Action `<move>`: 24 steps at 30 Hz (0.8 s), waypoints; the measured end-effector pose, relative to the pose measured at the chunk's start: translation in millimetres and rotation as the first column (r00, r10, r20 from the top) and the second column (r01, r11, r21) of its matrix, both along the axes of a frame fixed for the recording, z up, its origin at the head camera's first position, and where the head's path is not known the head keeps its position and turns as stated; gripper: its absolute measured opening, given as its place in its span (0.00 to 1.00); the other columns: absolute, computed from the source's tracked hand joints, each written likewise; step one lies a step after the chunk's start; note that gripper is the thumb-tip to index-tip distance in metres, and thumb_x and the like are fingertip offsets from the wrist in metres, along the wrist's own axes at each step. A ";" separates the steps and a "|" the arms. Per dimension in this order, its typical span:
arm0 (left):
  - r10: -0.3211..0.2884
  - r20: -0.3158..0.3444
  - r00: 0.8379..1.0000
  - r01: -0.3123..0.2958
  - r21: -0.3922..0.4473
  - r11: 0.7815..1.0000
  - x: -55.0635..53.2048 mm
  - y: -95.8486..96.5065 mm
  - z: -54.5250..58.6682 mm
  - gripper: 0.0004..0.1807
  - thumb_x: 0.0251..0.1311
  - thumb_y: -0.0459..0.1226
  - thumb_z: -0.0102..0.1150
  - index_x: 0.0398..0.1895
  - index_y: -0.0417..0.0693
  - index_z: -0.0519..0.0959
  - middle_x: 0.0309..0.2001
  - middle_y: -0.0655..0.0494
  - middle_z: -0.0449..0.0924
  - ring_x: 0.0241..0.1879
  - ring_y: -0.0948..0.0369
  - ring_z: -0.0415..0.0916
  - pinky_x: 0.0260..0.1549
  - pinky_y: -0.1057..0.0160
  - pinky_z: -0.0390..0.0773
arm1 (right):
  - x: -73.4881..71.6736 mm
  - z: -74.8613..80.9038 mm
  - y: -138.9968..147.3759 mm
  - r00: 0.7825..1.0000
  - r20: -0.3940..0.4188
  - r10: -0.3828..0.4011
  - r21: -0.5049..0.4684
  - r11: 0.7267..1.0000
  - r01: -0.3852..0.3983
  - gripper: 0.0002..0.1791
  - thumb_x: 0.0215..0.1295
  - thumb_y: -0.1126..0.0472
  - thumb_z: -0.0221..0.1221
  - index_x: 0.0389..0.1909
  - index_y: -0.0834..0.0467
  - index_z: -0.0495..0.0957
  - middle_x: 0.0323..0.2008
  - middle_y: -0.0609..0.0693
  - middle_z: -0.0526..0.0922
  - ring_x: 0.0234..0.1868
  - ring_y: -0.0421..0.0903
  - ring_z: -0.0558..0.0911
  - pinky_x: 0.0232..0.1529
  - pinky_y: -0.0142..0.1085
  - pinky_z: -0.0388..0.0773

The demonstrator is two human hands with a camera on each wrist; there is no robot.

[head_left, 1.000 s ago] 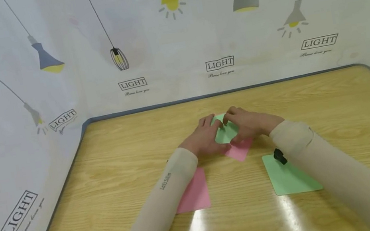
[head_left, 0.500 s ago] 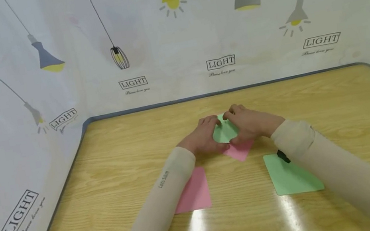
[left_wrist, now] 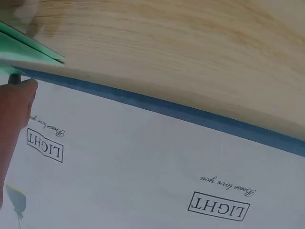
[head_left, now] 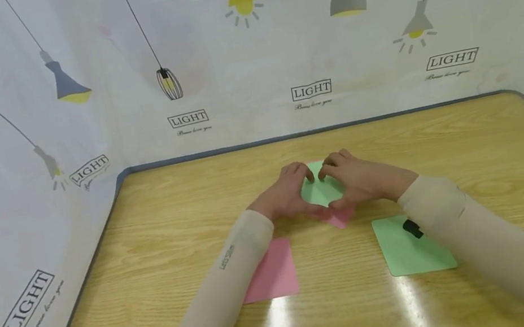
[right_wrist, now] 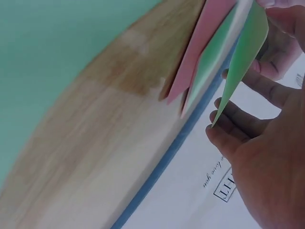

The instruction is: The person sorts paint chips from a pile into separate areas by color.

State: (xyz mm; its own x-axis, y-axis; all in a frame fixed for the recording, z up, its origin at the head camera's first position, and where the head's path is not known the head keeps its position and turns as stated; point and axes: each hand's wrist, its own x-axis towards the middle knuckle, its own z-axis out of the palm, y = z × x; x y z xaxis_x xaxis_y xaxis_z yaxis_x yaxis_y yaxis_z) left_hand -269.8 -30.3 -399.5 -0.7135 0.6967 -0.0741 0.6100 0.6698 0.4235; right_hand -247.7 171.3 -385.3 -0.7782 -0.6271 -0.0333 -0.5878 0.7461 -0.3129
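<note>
My two forearms, the left (head_left: 217,302) and the right (head_left: 501,245), reach forward and slant inward, both in pale sleeves that end near the wrists. My left hand (head_left: 287,191) and my right hand (head_left: 364,176) face each other, close together, fingers bent and pinching. My left thumb (head_left: 315,208) and right thumb (head_left: 340,201) point toward one another, their tips near each other on the side closer to me. My index fingertips curl inward just apart, farther out. Seen from my right wrist, that hand's fingers bend inward, their tips lined up in a row.
</note>
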 end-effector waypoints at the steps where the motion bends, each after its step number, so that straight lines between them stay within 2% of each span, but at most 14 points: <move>1: 0.000 -0.006 1.000 0.000 0.007 1.000 2.7 0.9 1.7 0.41 0.33 0.66 0.61 0.46 0.52 0.63 0.51 0.60 0.57 0.55 0.61 0.52 0.49 0.67 0.63 | 3.2 1.8 2.3 1.000 0.007 0.000 -0.005 1.000 0.000 0.33 0.47 0.44 0.62 0.52 0.56 0.68 0.55 0.56 0.61 0.57 0.53 0.56 0.52 0.45 0.65; 4: 0.017 0.003 1.000 -0.017 0.010 1.000 13.4 6.5 6.2 0.43 0.28 0.69 0.61 0.45 0.53 0.64 0.50 0.60 0.56 0.51 0.64 0.55 0.45 0.68 0.65 | 16.4 7.2 10.0 1.000 0.019 -0.004 -0.018 1.000 0.004 0.33 0.47 0.40 0.61 0.53 0.52 0.67 0.57 0.55 0.60 0.59 0.51 0.55 0.52 0.45 0.65; 6: 0.001 -0.001 1.000 -0.001 -0.008 1.000 20.8 11.0 9.0 0.43 0.28 0.70 0.59 0.45 0.54 0.64 0.49 0.61 0.56 0.49 0.65 0.56 0.44 0.69 0.66 | 25.6 9.9 15.6 1.000 0.010 0.002 -0.021 1.000 -0.002 0.34 0.47 0.39 0.61 0.53 0.51 0.67 0.58 0.54 0.59 0.59 0.50 0.55 0.52 0.45 0.65; 9: -0.062 -0.034 0.997 0.059 -0.063 0.996 33.7 17.3 14.7 0.39 0.35 0.68 0.58 0.46 0.54 0.63 0.51 0.60 0.55 0.50 0.64 0.56 0.45 0.70 0.65 | 40.3 13.4 24.6 1.000 0.002 0.013 -0.029 0.999 -0.013 0.33 0.47 0.40 0.62 0.53 0.51 0.68 0.58 0.54 0.60 0.59 0.49 0.56 0.51 0.44 0.65; 12: -0.138 -0.083 0.987 0.127 -0.120 0.985 49.7 24.0 21.2 0.34 0.43 0.63 0.57 0.49 0.54 0.63 0.56 0.59 0.54 0.54 0.63 0.54 0.48 0.71 0.64 | 55.1 16.3 34.7 1.000 0.011 0.018 -0.038 0.999 -0.018 0.32 0.45 0.44 0.64 0.53 0.50 0.68 0.58 0.52 0.60 0.59 0.49 0.56 0.51 0.44 0.66; 16: -0.191 -0.087 0.978 0.173 -0.182 0.968 75.3 34.5 26.4 0.34 0.46 0.61 0.57 0.53 0.56 0.62 0.59 0.61 0.52 0.58 0.62 0.51 0.46 0.70 0.65 | 80.0 18.0 48.3 0.998 0.064 0.014 -0.072 0.997 -0.010 0.32 0.44 0.45 0.66 0.52 0.47 0.68 0.57 0.48 0.59 0.59 0.47 0.56 0.50 0.45 0.66; 19: -0.224 -0.100 0.969 0.197 -0.226 0.954 92.6 44.9 25.0 0.36 0.45 0.62 0.56 0.55 0.57 0.62 0.55 0.62 0.55 0.54 0.63 0.53 0.41 0.72 0.67 | 98.3 16.9 58.8 0.997 0.075 0.023 -0.089 0.996 -0.016 0.32 0.43 0.46 0.67 0.51 0.45 0.68 0.57 0.46 0.59 0.58 0.45 0.56 0.49 0.44 0.67; 24: -0.288 -0.189 0.939 0.217 -0.325 0.920 110.7 68.2 19.1 0.40 0.43 0.68 0.50 0.57 0.58 0.61 0.49 0.61 0.58 0.47 0.62 0.58 0.40 0.73 0.66 | 116.7 15.1 75.8 1.000 0.022 0.020 -0.051 0.999 -0.019 0.31 0.40 0.45 0.68 0.48 0.45 0.69 0.56 0.47 0.62 0.56 0.46 0.59 0.46 0.43 0.70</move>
